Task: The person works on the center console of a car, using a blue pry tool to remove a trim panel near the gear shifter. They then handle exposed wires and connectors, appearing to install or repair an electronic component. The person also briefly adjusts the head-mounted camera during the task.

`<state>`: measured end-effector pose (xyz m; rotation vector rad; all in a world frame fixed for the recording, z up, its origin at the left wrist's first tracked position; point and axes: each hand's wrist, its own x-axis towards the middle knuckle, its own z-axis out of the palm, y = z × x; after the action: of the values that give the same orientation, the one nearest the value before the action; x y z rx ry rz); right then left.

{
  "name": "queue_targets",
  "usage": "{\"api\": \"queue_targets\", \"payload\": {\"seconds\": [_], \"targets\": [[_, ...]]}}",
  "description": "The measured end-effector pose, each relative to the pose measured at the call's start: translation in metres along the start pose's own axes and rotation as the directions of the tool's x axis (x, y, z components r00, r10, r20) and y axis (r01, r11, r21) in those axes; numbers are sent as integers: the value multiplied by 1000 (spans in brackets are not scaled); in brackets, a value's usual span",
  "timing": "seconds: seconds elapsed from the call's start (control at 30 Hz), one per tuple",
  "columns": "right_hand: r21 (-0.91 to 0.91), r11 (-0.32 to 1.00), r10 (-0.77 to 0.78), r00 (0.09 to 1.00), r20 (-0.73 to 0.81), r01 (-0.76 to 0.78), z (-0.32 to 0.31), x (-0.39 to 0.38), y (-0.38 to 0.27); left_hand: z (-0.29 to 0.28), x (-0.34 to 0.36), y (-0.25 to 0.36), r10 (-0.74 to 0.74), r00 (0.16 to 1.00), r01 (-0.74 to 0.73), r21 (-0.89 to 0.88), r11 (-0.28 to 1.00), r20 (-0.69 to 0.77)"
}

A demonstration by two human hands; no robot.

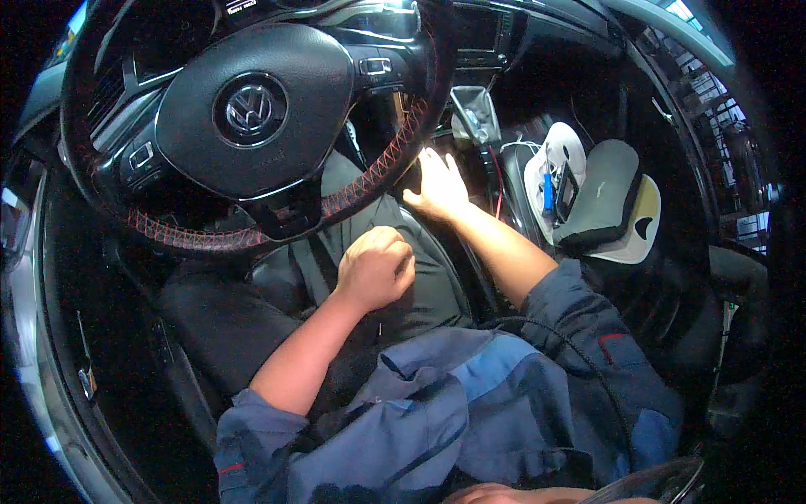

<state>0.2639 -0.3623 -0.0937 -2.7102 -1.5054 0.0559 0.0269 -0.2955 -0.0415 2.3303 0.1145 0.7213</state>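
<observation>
My left hand (pixel 376 267) is curled into a loose fist above my dark trousers (pixel 432 281), below the steering wheel rim. Whatever its fingers may enclose is hidden from view. Farther to the right, my right hand (pixel 441 186) reaches forward beside the centre console with its fingers apart. Nothing shows in that hand, and I cannot tell whether its fingertips touch the console. Its fingers are close to the right lower part of the black steering wheel (pixel 369 186), which has red stitching. Just beyond stands the gear lever with a grey gaiter (pixel 477 116).
On the passenger side lie white panels (pixel 554 160), a blue-handled tool (pixel 547 193) and a long grey padded piece (pixel 606 181). A red wire (pixel 499 197) runs along the console. A black cable (pixel 579 349) crosses my right sleeve. The door edge (pixel 50 353) bounds the left.
</observation>
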Motion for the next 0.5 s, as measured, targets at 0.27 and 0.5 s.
{"api": "queue_targets", "payload": {"seconds": [0.27, 0.5], "targets": [[24, 996, 83, 996, 29, -84, -19, 3, -13, -2, -5, 0, -7, 1000, 7, 4, 1000, -7], [1, 996, 86, 978, 192, -88, -39, 10, -11, -2, -7, -1, 40, 999, -41, -28, 999, -32]]}}
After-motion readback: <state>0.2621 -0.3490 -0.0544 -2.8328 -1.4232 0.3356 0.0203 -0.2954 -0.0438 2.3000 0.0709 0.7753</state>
